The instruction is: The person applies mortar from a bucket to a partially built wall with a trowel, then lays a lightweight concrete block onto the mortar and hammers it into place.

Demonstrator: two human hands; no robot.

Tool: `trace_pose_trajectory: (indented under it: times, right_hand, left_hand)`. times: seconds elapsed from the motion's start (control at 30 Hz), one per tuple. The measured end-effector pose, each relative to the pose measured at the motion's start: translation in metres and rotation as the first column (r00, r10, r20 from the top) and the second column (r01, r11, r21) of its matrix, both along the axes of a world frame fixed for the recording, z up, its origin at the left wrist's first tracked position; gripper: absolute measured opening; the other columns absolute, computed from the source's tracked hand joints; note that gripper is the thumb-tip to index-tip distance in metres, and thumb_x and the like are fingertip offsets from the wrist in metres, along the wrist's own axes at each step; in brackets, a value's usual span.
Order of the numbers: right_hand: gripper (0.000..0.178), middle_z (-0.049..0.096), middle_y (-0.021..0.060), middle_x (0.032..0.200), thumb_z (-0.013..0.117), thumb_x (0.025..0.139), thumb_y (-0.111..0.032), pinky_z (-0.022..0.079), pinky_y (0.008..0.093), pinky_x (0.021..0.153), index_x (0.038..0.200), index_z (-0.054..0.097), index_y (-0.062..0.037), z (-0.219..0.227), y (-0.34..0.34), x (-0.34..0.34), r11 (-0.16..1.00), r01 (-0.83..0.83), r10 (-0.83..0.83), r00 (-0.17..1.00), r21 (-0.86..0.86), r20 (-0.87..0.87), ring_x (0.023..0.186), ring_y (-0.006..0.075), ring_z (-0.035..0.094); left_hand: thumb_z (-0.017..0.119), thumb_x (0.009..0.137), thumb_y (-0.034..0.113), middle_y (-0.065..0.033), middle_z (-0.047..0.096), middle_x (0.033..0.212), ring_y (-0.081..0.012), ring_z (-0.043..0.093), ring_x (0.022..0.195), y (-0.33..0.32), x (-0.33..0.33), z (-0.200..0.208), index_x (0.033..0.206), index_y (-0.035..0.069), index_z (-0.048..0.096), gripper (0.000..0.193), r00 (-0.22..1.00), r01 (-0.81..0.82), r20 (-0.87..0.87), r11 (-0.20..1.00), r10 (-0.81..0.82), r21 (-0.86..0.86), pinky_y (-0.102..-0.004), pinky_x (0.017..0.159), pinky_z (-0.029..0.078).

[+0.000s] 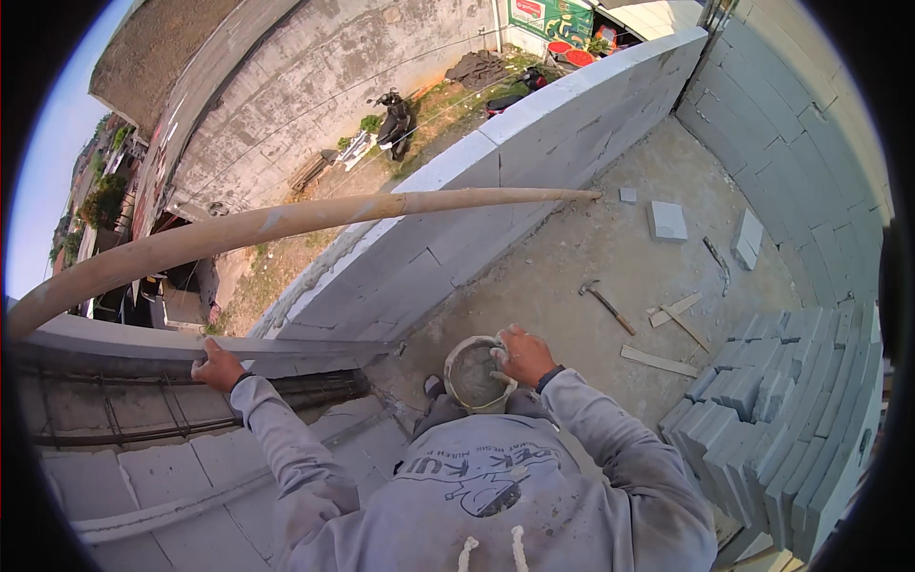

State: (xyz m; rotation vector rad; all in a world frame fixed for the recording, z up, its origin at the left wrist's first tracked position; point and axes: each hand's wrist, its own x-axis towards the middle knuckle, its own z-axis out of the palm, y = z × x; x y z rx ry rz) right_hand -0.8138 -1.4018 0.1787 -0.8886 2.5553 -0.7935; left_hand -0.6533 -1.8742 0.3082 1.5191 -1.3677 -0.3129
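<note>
My left hand [217, 368] is closed, fingers curled, over the grey ledge [143, 336] at the left. A small pale flat piece [248, 365] shows beside its wrist; whether the hand grips it, I cannot tell. In front of my body is a round bucket [456, 393] with wet grey mortar [474, 374] inside. At its right rim my right hand [524, 357] forms a fist, thumb uppermost. What that fist grips, the rim or a handle, is hidden.
A long wooden pole [286, 221] slants across ahead. Beyond it runs a light block wall [457, 214]. On the concrete floor lie a hammer [607, 307], wood strips [660, 361] and loose blocks [667, 221]. Stacked blocks [772, 410] stand right; steel bars [114, 439] lie left.
</note>
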Motion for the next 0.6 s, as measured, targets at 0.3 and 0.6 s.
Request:
trace_pose_trajectory:
  times: [0.3, 0.6]
  right_hand:
    - [0.043, 0.063, 0.0253, 0.091, 0.064, 0.071, -0.033, 0.049, 0.0396, 0.081, 0.087, 0.062, 0.0069, -0.208, 0.417, 0.041, 0.639, 0.322, -0.515, 0.854, 0.698, 0.078, 0.09, 0.0369, 0.061]
    - [0.038, 0.062, 0.02, 0.097, 0.058, 0.077, -0.035, 0.045, 0.0402, 0.084, 0.093, 0.063, -0.0004, -0.111, 0.371, 0.127, 0.437, 0.763, -0.895, 0.424, 0.476, 0.141, 0.096, 0.035, 0.057]
  left_hand:
    - [0.072, 0.074, 0.029, -0.0257, 0.048, 0.112, -0.0337, 0.054, 0.1, -0.013, -0.008, -0.012, 0.118, -0.011, 0.035, 0.07, 0.985, 0.1, -0.14, 0.995, -0.104, -0.03, -0.0383, 0.083, 0.046]
    - [0.066, 0.078, 0.034, -0.0191, 0.062, 0.089, -0.0288, 0.063, 0.075, 0.014, 0.025, -0.195, 0.089, -0.013, 0.055, 0.049, 0.948, 0.301, -0.156, 0.939, -0.276, 0.167, -0.0397, 0.062, 0.053]
